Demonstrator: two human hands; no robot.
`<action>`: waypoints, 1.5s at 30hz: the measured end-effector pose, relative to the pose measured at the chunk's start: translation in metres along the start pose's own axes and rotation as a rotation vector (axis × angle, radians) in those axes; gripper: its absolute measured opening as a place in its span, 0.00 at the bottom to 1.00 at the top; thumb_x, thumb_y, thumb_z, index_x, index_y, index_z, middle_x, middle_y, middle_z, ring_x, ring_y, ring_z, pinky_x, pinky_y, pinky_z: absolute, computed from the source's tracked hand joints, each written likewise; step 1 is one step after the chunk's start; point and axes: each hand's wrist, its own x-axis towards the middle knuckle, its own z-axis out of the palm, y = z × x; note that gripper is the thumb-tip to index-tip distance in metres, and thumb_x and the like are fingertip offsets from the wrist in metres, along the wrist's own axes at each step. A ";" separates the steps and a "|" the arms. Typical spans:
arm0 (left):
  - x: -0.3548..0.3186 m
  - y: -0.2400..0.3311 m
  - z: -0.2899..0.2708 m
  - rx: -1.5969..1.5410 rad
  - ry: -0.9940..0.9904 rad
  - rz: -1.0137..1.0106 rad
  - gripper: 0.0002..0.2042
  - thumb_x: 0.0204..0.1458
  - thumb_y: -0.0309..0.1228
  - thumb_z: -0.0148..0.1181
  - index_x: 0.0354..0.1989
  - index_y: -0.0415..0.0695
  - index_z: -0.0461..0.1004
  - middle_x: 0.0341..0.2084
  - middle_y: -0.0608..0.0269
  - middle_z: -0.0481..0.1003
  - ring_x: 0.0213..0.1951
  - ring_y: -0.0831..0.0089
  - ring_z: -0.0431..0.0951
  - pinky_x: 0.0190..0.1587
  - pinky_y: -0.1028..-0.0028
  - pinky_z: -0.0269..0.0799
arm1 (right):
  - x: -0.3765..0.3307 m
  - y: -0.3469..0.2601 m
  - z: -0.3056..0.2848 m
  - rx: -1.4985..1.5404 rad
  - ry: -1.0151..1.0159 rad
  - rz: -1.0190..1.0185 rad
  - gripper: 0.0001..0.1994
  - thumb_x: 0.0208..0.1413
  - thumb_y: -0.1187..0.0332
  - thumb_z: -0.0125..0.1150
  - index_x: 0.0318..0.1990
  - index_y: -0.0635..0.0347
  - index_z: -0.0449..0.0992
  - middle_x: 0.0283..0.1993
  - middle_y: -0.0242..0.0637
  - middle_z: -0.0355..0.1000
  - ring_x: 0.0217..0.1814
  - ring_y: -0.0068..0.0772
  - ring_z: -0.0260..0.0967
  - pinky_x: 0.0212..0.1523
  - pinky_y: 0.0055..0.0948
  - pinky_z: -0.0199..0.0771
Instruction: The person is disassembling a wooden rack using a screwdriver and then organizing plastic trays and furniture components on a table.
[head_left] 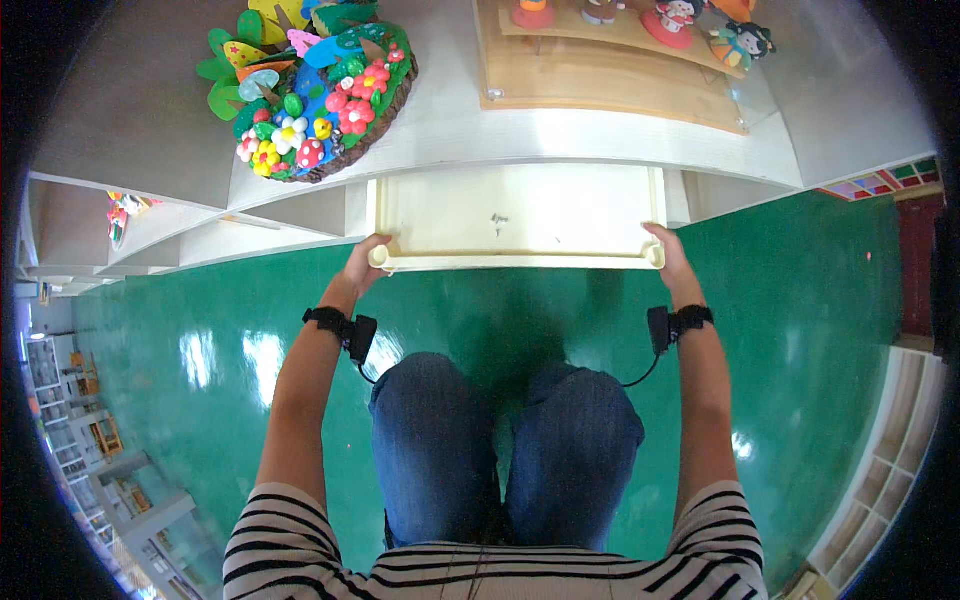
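Observation:
A cream plastic tray [520, 215], bare inside apart from a few small marks, sticks out of a white shelf unit [450, 135] at my knee height. My left hand [364, 262] grips the tray's near left corner. My right hand [668, 252] grips its near right corner. Both wrists wear black straps with small black devices and cables. I am crouching, my knees in blue jeans just below the tray.
On the shelf top stand a colourful clay flower-and-mushroom craft [310, 85] at the left and a wooden board [610, 60] with small painted figurines at the right. The floor [810, 300] is glossy green. Low wooden cubbies [880, 490] line the right edge.

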 end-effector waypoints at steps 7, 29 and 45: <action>-0.028 -0.022 -0.007 -0.032 -0.006 0.005 0.23 0.47 0.42 0.52 0.49 0.39 0.65 0.39 0.60 0.71 0.40 0.69 0.71 0.42 0.70 0.66 | -0.034 0.030 -0.004 0.012 0.054 0.063 0.24 0.43 0.58 0.60 0.45 0.67 0.70 0.38 0.38 0.70 0.39 0.31 0.68 0.40 0.25 0.65; 0.013 0.006 -0.013 0.018 -0.146 0.166 0.27 0.57 0.50 0.36 0.57 0.42 0.59 0.50 0.54 0.67 0.49 0.65 0.70 0.50 0.68 0.68 | 0.003 0.016 0.001 0.111 -0.133 0.137 0.36 0.56 0.40 0.33 0.61 0.62 0.52 0.58 0.47 0.59 0.58 0.39 0.60 0.54 0.37 0.64; -0.012 0.001 -0.007 -0.135 -0.250 -0.094 0.30 0.55 0.54 0.37 0.59 0.45 0.55 0.54 0.59 0.63 0.51 0.69 0.67 0.51 0.68 0.67 | -0.013 0.030 -0.007 0.189 -0.179 0.262 0.35 0.56 0.40 0.33 0.61 0.62 0.53 0.57 0.46 0.60 0.56 0.37 0.62 0.51 0.35 0.68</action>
